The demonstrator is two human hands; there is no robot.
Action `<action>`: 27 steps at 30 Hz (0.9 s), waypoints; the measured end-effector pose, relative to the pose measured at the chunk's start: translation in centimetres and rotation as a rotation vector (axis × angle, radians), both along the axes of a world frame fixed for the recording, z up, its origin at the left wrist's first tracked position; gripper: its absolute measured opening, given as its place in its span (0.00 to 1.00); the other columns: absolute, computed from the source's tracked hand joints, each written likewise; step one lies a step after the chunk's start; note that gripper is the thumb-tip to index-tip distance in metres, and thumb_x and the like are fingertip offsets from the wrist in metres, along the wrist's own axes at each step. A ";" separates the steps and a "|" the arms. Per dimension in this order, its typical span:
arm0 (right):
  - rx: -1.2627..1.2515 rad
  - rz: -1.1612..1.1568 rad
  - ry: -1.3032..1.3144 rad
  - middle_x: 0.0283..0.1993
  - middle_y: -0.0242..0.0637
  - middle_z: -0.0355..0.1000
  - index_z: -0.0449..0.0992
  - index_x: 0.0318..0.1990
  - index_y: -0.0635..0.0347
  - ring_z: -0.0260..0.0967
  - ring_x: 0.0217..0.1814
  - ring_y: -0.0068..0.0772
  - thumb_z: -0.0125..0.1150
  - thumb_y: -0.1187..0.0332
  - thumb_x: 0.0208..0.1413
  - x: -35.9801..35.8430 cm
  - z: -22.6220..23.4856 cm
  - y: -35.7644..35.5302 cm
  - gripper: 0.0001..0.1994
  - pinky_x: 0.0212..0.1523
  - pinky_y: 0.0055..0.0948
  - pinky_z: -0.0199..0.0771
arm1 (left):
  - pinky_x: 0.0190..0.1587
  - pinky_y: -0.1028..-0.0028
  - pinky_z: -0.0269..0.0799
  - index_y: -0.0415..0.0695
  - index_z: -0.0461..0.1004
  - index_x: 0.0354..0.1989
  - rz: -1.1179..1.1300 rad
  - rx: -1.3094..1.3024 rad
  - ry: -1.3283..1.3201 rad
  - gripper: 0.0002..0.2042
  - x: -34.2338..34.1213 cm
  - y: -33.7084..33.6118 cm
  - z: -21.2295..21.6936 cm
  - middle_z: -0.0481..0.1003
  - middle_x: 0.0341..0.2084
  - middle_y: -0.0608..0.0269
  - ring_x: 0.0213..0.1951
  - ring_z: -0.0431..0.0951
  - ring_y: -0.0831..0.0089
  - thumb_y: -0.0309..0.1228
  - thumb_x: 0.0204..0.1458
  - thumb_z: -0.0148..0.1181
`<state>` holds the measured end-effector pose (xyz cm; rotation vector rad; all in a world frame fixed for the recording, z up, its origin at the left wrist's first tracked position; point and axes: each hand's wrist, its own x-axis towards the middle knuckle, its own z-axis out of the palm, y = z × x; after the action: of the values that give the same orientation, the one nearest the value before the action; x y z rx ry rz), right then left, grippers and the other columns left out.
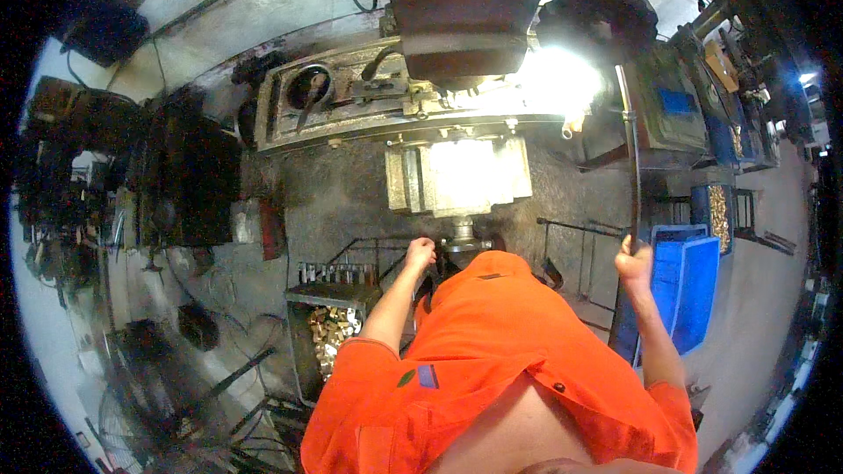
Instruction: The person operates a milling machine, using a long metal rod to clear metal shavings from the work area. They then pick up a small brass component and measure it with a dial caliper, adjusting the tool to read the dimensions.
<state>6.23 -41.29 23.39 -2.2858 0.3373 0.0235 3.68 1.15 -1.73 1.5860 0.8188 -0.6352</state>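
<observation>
In front of me stands a milling machine, its long worktable (351, 133) running across under a dark head (470, 13). My left hand (421, 253) is closed beside the round handwheel (465, 247) below the bright ribbed knee (465, 177); what its fingers hold is hidden. Out to the right, my right hand (633, 262) is a fist around the lower, dark end of a long upright lever (630, 154). The upper end of this lever is bright metal, near the lamp's glare. A clamped fixture (382, 89) sits on the worktable.
Blue plastic crates (689, 290) stand close by my right forearm. Farther right is a bin of small brass-coloured parts (718, 219). At my left, a metal box (303, 347) holds more metal pieces, with a row of parts (334, 273) on top. Lamp glare (562, 83) washes out part of the worktable.
</observation>
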 end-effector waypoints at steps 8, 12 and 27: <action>0.095 -0.033 -0.203 0.15 0.22 0.50 0.56 0.13 0.53 0.44 0.18 0.16 0.48 0.75 0.31 5.3 -8.2 2.0 0.08 0.17 0.24 0.44 | 0.19 0.77 0.70 0.34 0.71 0.39 0.056 0.025 -0.012 0.11 -1.0 1.6 1.4 0.73 0.19 0.56 0.17 0.73 0.74 0.27 0.51 0.48; 0.199 -0.040 -0.200 0.15 0.20 0.49 0.56 0.12 0.53 0.44 0.18 0.15 0.50 0.75 0.31 6.8 -8.8 3.2 0.09 0.16 0.23 0.43 | 0.19 0.76 0.69 0.34 0.71 0.41 0.056 0.061 0.001 0.12 -1.9 1.5 0.7 0.74 0.19 0.57 0.17 0.72 0.75 0.28 0.51 0.49; 0.148 -0.020 -0.308 0.13 0.20 0.49 0.55 0.11 0.53 0.43 0.14 0.14 0.49 0.75 0.34 8.8 -11.9 3.1 0.10 0.13 0.21 0.42 | 0.17 0.77 0.65 0.37 0.71 0.40 0.086 0.051 0.011 0.13 -1.8 1.1 1.2 0.74 0.18 0.59 0.16 0.72 0.76 0.31 0.51 0.49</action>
<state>14.98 -38.22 11.51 -2.0993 0.1899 -0.3008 1.91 2.30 -0.52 1.5854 0.9122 -0.5657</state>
